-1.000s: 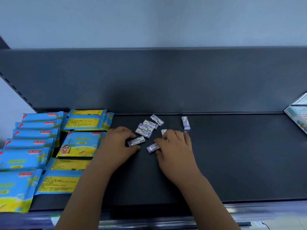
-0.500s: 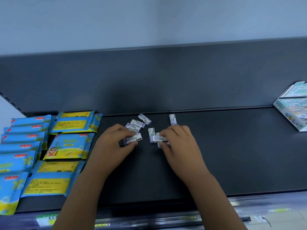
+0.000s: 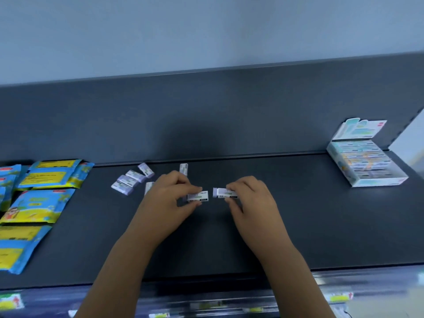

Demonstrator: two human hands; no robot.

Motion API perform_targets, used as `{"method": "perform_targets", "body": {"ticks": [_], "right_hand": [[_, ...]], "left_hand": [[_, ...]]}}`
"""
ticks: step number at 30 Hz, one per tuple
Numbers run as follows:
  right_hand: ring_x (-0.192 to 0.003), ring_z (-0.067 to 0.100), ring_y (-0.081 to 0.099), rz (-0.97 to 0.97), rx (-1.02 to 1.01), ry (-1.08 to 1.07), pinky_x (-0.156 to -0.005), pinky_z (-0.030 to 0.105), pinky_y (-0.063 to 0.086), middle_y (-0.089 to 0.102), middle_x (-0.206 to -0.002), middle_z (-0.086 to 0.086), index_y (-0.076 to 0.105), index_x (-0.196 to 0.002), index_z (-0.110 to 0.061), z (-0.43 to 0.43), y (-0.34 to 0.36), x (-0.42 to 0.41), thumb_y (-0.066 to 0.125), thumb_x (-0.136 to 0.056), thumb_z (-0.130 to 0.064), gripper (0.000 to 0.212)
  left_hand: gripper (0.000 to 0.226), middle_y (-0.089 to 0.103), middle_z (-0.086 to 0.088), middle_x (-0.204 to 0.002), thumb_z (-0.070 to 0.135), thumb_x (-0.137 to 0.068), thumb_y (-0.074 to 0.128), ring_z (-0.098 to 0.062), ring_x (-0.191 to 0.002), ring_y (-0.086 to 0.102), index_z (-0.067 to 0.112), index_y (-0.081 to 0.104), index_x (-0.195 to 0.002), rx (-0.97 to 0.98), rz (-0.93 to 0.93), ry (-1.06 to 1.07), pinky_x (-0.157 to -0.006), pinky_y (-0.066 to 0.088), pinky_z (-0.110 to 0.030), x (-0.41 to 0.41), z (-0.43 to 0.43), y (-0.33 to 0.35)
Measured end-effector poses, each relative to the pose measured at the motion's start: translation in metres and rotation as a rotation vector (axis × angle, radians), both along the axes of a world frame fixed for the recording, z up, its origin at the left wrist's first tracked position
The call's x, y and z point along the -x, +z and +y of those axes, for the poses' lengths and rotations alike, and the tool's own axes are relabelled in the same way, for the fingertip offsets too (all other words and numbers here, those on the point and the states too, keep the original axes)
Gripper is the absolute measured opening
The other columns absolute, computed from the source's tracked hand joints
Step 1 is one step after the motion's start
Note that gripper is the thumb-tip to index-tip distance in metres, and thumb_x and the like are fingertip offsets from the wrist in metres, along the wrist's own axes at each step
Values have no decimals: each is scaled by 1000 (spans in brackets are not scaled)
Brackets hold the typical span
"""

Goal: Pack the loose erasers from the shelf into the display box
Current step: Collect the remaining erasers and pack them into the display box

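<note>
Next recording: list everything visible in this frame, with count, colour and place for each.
Loose erasers: six showing, white and lilac, rear of shelf by the left hand.
Held erasers: two, white and lilac, one in each hand.
Display box: one, white and teal, open, shelf's right end.
Packets: several, blue and yellow, shelf's left end.
Shelf: one, dark grey.
Left hand: fingers pinch one eraser.
Right hand: fingers pinch the other.

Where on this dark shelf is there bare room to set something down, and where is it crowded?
Widest free patch: the shelf between the right hand and the display box. Also bare: the front strip between the packets and the left hand. Crowded: the packets at the left end and the loose erasers behind the left hand.
</note>
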State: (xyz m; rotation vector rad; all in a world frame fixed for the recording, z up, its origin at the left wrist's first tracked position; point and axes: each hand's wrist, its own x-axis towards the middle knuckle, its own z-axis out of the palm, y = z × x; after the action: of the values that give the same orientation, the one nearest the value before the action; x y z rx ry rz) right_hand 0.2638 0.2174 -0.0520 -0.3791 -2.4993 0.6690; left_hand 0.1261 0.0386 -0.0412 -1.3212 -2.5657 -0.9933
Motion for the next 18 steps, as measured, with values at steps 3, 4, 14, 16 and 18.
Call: {"method": "perform_targets", "body": {"ticks": [3,4,14,16,18], "right_hand": [[-99,13,52,2,-3,22,-86,24,45,57,-108,-8,67,-112,-17,32,3,-21,68,-92,-15,19],[-99,13,52,6,0,31,-87,24,45,57,-108,-8,67,-111,-18,42,3,-28,68,-92,-15,19],[-101,8,52,28,125,71,-89,12,37,56,-106,-14,68,-107,-21,86,-5,-63,70,-91,-19,17],[-100,7,51,6,130,59,-87,11,37,55,-105,-15,67,-105,-23,89,-3,-63,70,-91,-19,15],[-99,7,51,-12,137,52,-87,9,36,56,-104,-15,68,-106,-22,92,-1,-59,70,-90,-18,16]], "left_hand": [[30,54,17,-99,21,-81,82,-11,-97,58,28,77,-109,-38,-35,20,-84,42,-17,-28,34,-2],[30,54,17,-99,21,-81,82,-10,-96,58,27,77,-110,-50,-42,34,-82,41,-14,-36,43,-3],[33,54,18,-96,21,-83,81,-9,-93,58,27,75,-115,-35,-49,88,-79,41,-15,-75,81,-4],[32,55,18,-96,21,-83,81,-9,-94,59,29,75,-113,-43,-60,81,-79,42,-13,-74,83,-1],[31,57,16,-96,20,-81,82,-9,-93,60,30,76,-110,-62,-87,63,-78,44,-13,-72,86,2]]}}
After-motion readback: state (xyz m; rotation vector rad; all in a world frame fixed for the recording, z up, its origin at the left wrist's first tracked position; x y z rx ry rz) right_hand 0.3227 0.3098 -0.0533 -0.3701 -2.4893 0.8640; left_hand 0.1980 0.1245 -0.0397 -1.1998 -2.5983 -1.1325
